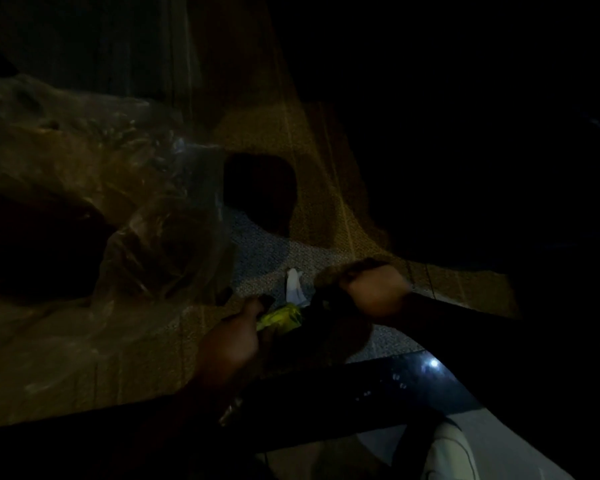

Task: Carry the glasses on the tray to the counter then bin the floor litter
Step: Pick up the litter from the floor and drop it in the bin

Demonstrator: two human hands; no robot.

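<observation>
The scene is very dark. My left hand (234, 336) is low over the carpet, its fingers closed on a crumpled yellow-green wrapper (282, 317). A white scrap of litter (294, 287) stands on the carpet just beyond the wrapper. My right hand (376, 289) is a closed fist to the right of both, knuckles up; a dark shape lies under it, and I cannot tell whether the hand grips it. No glasses or tray show.
A large clear plastic bag (146, 216) bulges at the left over the patterned carpet (329, 202). A dark glossy edge (378, 382) crosses the lower frame. A white shoe (447, 452) is at the bottom right.
</observation>
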